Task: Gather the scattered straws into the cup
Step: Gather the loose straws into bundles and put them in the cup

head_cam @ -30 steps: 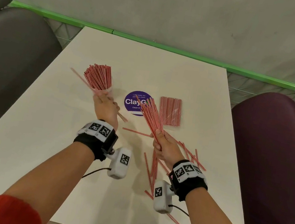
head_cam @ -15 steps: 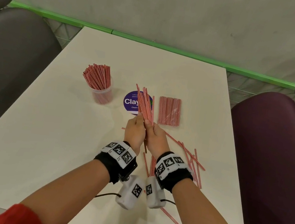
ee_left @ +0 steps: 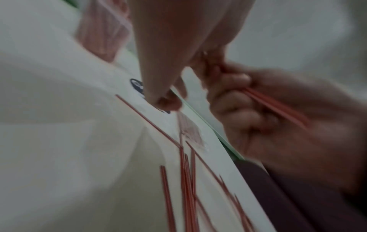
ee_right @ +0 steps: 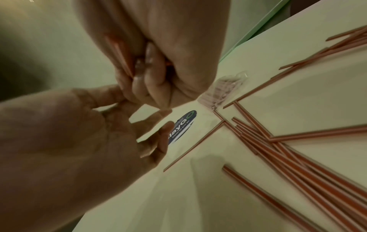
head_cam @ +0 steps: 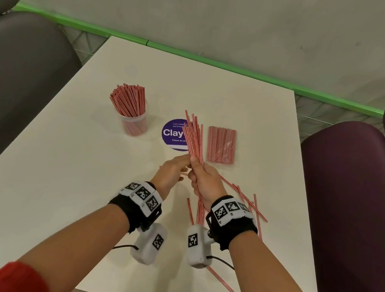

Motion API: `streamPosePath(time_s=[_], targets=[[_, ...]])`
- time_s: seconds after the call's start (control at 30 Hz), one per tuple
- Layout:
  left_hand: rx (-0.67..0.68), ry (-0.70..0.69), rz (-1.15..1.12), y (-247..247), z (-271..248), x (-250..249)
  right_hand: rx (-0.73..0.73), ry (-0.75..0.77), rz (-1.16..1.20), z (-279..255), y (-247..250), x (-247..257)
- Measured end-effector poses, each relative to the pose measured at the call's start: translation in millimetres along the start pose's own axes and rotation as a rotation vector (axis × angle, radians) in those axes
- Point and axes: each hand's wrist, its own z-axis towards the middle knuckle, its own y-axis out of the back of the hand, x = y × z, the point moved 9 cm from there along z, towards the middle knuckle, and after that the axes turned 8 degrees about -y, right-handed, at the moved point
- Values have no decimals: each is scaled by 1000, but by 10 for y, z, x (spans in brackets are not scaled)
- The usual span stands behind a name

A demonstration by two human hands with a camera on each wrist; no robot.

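Observation:
A clear plastic cup (head_cam: 134, 124) packed with red-and-white straws stands at the table's far left. My right hand (head_cam: 200, 177) grips a bundle of straws (head_cam: 194, 137) near its lower end, and the bundle fans up and away over the purple sticker. In the right wrist view, my right hand (ee_right: 151, 75) is a fist around the straws. My left hand (head_cam: 177, 166) is close beside it. Its fingers (ee_right: 158, 124) are spread and relaxed, one touching the right fist. Loose straws (head_cam: 241, 200) lie on the table under and right of my right wrist.
A flat wrapped pack of straws (head_cam: 220, 145) lies right of the round purple sticker (head_cam: 173, 135). More loose straws (ee_right: 278, 149) reach toward the near right edge of the white table (head_cam: 54, 173). A grey seat is at the left and purple seats at the right.
My left hand left the cup and came across to my right hand. My right hand still holds the bundle, which has shifted slightly toward the middle.

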Motion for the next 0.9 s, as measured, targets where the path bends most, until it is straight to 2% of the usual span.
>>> streamPosePath(time_s=[0.1,0.17,0.3,0.5,0.67,0.77,0.9], targets=[[47,26,-127,37,37,-4,36,-8,1,-17,-6,-15],[-13,-6,-234,113,91,-111,70,-14,12,-38,-30,-19],[-217,-20,-481,301,226,-313,116,-50,-24,-52,-120,-80],[-393,-206,-268,416,225,-464,194,-122,-11,-76,-246,-134],[-317,-260,-253,333,225,-481,294,-174,-53,-141,-309,-137],[-312,-234,-264,321,171,-472,338,-185,-50,-162,-328,-135],[-229,-184,-352,229,132,-393,371,-228,-14,-192,-365,-164]])
